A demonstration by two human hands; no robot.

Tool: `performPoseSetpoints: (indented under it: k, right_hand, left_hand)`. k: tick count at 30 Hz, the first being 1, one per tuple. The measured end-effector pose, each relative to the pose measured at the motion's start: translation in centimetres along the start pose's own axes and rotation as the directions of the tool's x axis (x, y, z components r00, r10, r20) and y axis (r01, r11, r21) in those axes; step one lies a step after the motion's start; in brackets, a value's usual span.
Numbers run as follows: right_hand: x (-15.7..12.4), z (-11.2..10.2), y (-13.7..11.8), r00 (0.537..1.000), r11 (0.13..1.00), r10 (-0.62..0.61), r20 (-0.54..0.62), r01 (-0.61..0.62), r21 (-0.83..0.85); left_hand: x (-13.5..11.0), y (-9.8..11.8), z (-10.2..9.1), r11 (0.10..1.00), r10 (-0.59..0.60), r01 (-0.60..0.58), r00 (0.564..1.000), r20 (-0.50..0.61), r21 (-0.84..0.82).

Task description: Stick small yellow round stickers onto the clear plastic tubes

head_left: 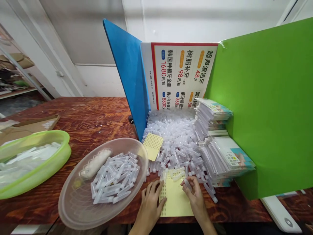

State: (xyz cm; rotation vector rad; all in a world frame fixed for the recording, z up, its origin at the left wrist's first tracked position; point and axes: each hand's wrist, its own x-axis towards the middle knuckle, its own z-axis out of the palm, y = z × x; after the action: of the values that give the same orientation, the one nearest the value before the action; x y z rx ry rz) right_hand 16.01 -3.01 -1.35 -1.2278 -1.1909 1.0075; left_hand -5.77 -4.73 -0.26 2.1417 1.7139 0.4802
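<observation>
Right hand (195, 193) pinching a small clear tube (187, 184) between thumb and fingers, over the right side of a yellow dotted sheet (177, 202) at the near table edge. Left hand (151, 197) lies along the sheet's left edge, thumb on the paper, fingertips by tubes at its far left corner; cannot tell whether they grip one. Loose tubes (179, 176) lie across the sheet's far end, against a large tube pile (174, 137). Likely trouble: the pile slumping nearer if nudged, covering more dots; the sheet skewing if the left thumb lifts. A light pinch on so slick-looking a tube might let it roll off. Right elbow drift could topple the leaning card stacks (223, 153). Left: shallow bowl (80, 209) with more tubes, well apart from the right hand.
</observation>
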Motion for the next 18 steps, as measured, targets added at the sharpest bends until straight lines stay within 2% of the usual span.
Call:
performPoseSetpoints:
  k: [5, 9, 15, 18]
  right_hand:
    - [-0.1, 1.4, -1.0, 0.989, 0.968, -0.033, 0.147, 0.069, -0.242]
    - [-0.1, 2.2, -1.3, 0.963, 0.934, -0.007, 0.271, 0.103, -0.342]
    - [0.1, 2.2, -1.2, 0.946, 0.919, -0.061, 0.318, 0.178, -0.352]
    - [0.0, 1.9, -1.1, 0.944, 0.919, -0.087, 0.317, 0.199, -0.34]
  left_hand:
    - [1.6, 0.4, -1.6, 1.0, 0.002, 0.001, 0.99, 0.142, -0.021]
    - [2.4, 0.9, -1.9, 0.995, -0.023, 0.037, 0.99, 0.14, -0.093]
    - [3.2, 1.9, -1.7, 0.97, -0.167, 0.192, 0.972, 0.165, -0.147]
    - [3.2, 2.2, -1.8, 0.952, -0.188, 0.225, 0.965, 0.183, -0.206]
